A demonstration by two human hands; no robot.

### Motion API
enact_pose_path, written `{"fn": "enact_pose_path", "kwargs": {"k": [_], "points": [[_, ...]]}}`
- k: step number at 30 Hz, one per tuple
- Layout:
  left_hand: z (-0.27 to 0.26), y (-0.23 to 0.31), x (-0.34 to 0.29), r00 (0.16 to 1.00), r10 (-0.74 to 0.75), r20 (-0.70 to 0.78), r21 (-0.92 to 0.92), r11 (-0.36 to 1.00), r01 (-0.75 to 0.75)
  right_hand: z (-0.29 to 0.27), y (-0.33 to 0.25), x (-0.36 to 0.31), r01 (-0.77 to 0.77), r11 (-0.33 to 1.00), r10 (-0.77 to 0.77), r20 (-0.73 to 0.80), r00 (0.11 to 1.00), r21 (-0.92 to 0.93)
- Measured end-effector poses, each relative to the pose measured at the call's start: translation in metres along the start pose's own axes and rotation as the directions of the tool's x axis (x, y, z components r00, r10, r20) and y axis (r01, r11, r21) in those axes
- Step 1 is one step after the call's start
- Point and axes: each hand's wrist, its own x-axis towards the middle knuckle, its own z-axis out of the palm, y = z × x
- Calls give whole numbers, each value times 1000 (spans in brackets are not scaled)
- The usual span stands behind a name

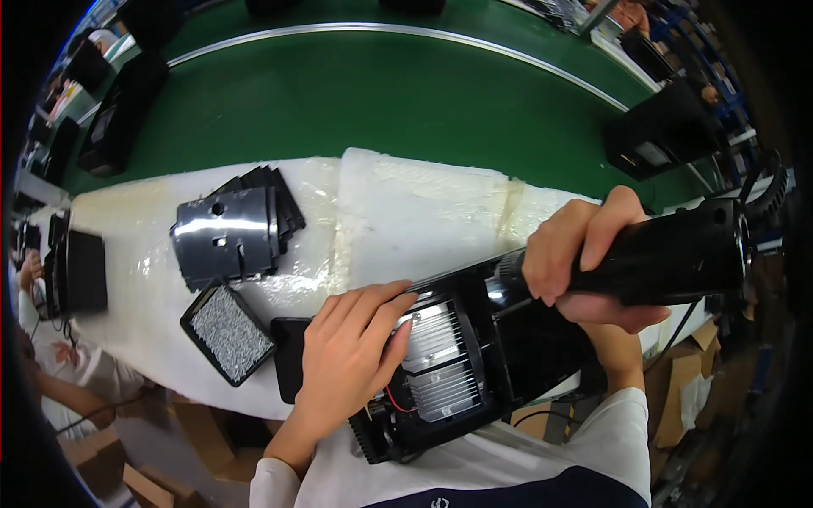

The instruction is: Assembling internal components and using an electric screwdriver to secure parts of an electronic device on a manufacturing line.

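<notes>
Clasping a tool [677, 258], the right grip [569, 254] sits beyond a shirt emblem [439, 503]; left grip [349, 345], touching housing [542, 347], is unclear.

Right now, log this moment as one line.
left hand: on housing | right hand: gripping black tool | tray: holds metal bits | plates: overlapping, beyond tray

Looks like a factory assembly floor. Has a broad green belt-like surface [381, 110] edged by a metal rail [339, 28], with black units [669, 127] on it, a white padded bench [415, 220] bearing a tray [208, 350] of small metal parts, an open black housing [440, 372] with bare fins, cardboard boxes [203, 432] below, and other people [89, 372] alongside.
</notes>
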Motion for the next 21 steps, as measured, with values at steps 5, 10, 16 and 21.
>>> {"fn": "enact_pose_path", "kwargs": {"k": [5,10,16,21], "points": [[-3,14,-29,966,259,-23,-141,955,-260,-3,12,1,108,991,-99,-105,990,77],[1,58,-82,903,380,199,-151,923,-355,2,13,2,71,992,-64,-74,995,103],[11,55,-84,799,477,366,64,844,-533,6,-1,-5,74,997,-73,-236,969,-3],[-1,19,-34,665,600,444,241,635,-734,-30,-2,-2,53,959,-161,-384,909,-278]]}}
